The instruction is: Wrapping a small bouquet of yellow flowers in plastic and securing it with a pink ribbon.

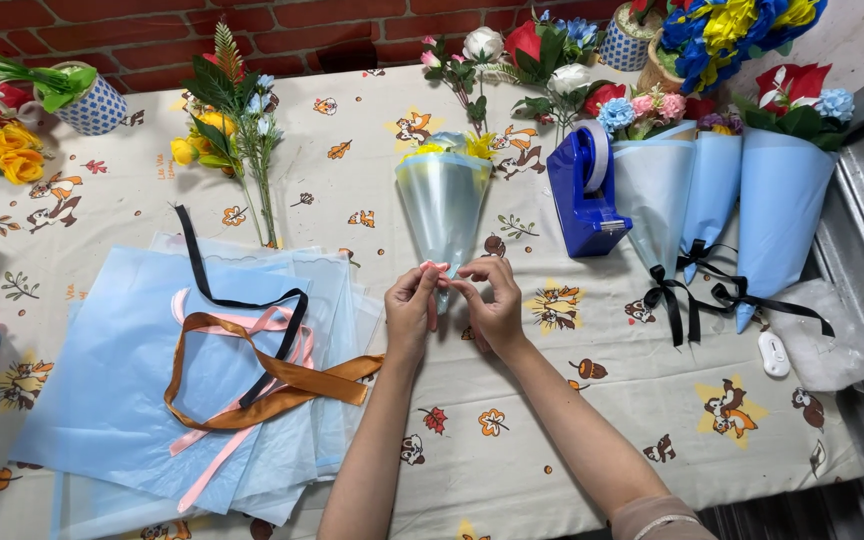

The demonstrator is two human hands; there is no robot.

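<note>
Fingers [449, 282] of both hands pinch pink ribbon [434, 267] at bouquet cone [442, 205] tip.

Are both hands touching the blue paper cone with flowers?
Touching. The head view shows the left hand and right hand pinching the narrow bottom of the blue paper cone.

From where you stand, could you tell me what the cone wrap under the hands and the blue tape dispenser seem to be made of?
The cone wrap looks like thin translucent plastic film or waxed paper: pale blue, with a soft sheen and the flowers showing faintly through. The tape dispenser looks like hard moulded plastic: glossy, uniformly deep blue, with rounded edges.
</note>
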